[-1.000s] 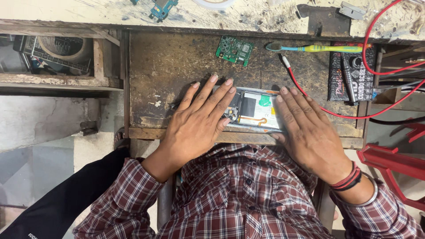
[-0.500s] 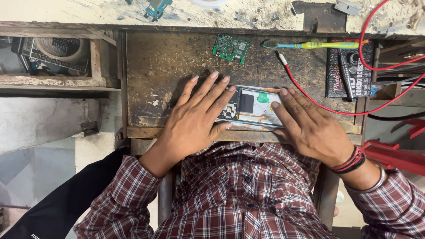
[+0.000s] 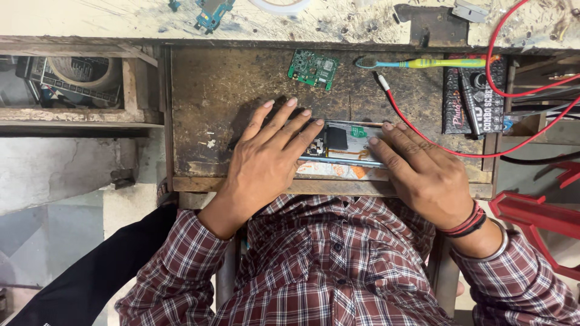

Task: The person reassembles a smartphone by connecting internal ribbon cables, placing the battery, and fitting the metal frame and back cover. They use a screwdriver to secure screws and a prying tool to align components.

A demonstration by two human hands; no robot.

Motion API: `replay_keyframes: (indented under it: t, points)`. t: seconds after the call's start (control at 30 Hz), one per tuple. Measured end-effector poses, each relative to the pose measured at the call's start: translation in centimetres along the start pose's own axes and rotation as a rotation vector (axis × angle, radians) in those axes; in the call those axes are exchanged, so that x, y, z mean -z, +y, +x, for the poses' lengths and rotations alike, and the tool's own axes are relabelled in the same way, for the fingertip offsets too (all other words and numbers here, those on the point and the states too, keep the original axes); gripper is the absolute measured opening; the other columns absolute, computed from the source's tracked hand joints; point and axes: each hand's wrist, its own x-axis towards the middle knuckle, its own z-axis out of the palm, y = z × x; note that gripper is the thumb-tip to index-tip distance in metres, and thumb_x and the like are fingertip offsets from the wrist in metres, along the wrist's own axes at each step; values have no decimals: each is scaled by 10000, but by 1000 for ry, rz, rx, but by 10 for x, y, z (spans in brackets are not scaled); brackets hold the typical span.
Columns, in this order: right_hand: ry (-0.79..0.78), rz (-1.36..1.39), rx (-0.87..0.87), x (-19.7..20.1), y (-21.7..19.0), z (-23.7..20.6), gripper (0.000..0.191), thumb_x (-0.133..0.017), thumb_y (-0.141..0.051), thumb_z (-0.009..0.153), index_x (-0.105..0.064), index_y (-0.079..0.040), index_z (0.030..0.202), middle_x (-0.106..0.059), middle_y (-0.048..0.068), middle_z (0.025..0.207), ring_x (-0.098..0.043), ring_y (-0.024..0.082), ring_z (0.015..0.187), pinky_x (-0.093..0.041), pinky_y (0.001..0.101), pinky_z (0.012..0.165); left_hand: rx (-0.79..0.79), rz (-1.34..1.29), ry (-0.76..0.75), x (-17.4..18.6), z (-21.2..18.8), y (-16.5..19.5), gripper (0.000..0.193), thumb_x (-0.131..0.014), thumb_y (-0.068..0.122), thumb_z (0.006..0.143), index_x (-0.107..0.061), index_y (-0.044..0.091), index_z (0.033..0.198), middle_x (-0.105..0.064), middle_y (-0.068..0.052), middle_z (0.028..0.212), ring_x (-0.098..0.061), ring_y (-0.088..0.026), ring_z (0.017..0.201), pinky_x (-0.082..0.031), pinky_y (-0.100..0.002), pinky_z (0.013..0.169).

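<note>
An opened phone (image 3: 345,143) with its back off lies flat on a worn wooden pull-out shelf (image 3: 211,96), its insides showing. My left hand (image 3: 266,160) rests flat over the phone's left end, fingers spread and pointing up. My right hand (image 3: 423,172) presses on the phone's right end with fingers together. A thin patterned sheet (image 3: 338,171) lies under the phone's near edge. Neither hand grips anything; both hold the phone down.
A small green circuit board (image 3: 313,67) and a blue-and-yellow toothbrush (image 3: 423,63) lie at the shelf's far edge. A red wire (image 3: 423,134) curves past my right hand. A black screwdriver pack (image 3: 474,99) sits right. A red stool (image 3: 544,211) stands lower right.
The view has shifted slightly. My right hand has slid a little left and down along the phone; my left hand stays on the phone's left end.
</note>
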Motion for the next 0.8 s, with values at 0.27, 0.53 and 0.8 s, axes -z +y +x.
replay_keyframes:
  t: [0.27,0.53,0.8]
  points:
    - [54,52,-67,1,-7,0,467,-747,-30,785,-734,-115,1244,-714,114,1287,-704,297,1191,-581,394,933,-27,-258,113,3,-2,3,335,-676,60,970,-711,118,1299,-691,-72,1366,-597,-252,1370,-419,-460,1214]
    - [93,113,-115,7,-12,-2,405,-759,0,837,-739,-114,1225,-743,102,1211,-739,289,1086,-590,376,825,-77,-305,271,-9,-8,8,228,-697,47,961,-757,105,1173,-758,-79,1193,-700,-235,1214,-554,-424,1128]
    - [100,162,-129,14,-12,-11,470,-773,-8,816,-712,-96,1274,-736,105,1245,-742,263,966,-587,369,780,-88,-397,344,-18,-16,14,281,-658,-47,976,-726,86,1214,-756,-101,1107,-757,-237,1053,-655,-367,952]
